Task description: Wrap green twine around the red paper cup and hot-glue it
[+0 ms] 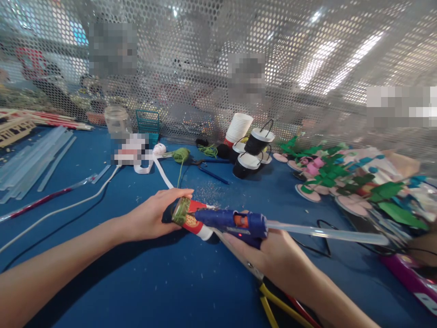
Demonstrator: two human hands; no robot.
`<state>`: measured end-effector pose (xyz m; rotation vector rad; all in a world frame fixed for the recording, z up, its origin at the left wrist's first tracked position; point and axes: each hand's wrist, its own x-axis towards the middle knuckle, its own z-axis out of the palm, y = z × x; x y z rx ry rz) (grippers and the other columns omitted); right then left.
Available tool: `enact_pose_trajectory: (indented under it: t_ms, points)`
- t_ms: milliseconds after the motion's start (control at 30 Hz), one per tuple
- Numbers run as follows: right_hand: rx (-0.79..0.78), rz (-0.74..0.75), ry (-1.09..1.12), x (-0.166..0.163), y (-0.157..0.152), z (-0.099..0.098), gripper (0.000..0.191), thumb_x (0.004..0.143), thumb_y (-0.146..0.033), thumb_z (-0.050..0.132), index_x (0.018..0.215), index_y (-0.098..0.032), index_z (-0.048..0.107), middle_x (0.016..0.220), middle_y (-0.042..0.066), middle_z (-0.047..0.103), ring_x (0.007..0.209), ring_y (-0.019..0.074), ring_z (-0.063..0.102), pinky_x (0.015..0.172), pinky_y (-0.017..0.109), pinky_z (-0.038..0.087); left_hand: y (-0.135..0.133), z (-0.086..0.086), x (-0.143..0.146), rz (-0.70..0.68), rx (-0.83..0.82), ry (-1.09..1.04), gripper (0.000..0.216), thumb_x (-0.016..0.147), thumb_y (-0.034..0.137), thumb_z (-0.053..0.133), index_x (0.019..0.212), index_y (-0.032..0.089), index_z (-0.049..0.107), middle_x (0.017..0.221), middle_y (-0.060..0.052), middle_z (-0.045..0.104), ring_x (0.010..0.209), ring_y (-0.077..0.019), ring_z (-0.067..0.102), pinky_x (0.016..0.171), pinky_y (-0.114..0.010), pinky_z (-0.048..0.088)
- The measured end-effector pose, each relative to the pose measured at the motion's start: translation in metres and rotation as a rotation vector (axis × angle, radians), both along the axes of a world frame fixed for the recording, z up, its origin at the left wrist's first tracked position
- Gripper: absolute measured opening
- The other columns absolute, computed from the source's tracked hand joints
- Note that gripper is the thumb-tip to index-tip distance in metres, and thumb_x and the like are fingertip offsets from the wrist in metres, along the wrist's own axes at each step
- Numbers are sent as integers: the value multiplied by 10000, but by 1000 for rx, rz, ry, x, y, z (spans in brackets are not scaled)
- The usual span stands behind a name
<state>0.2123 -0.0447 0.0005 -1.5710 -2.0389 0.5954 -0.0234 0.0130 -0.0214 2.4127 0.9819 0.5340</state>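
Note:
My left hand (160,214) is closed around a red and white paper cup (202,230) lying on its side. Green yarn (180,210) wraps a band of the cup, and one end looks dark. From that band a strand runs back to a green yarn ball (180,155). In my right hand (273,248) is a blue hot glue gun (235,222), with a long clear glue stick (324,233) sticking out of its back. Its nozzle points left at the yarn; whether it touches cannot be told. Scissors (269,298) with yellow handles lie under my right hand.
Clear glue sticks (37,157) lie at the left, near a white cord (68,206). Behind stand a glass jar (117,120), stacked paper cups (238,127) and small black buckets (246,165). Paper flowers (319,171) fill the right, beside a purple object (409,275). A perforated metal screen (191,59) closes the back.

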Motion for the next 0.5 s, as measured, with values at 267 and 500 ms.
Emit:
enact_pose_trajectory:
  t_ms: [267, 500]
  points:
    - [19, -41, 16, 0, -1, 1, 198, 715, -379, 543, 747, -214, 647, 706, 46, 703, 637, 222, 652, 588, 302, 519, 0, -5, -1, -9, 38, -22, 580, 737, 224, 581, 1262, 233, 334, 1233, -80, 522, 1138, -239, 480, 943, -400, 401]
    - [-64, -102, 62, 2, 2, 0, 283, 694, -395, 535, 812, -171, 662, 753, 90, 707, 713, 265, 659, 648, 366, 530, 1, -13, -4, -25, 92, -74, 586, 756, 220, 566, 1282, 251, 309, 1264, -68, 498, 1157, -223, 462, 946, -378, 403]
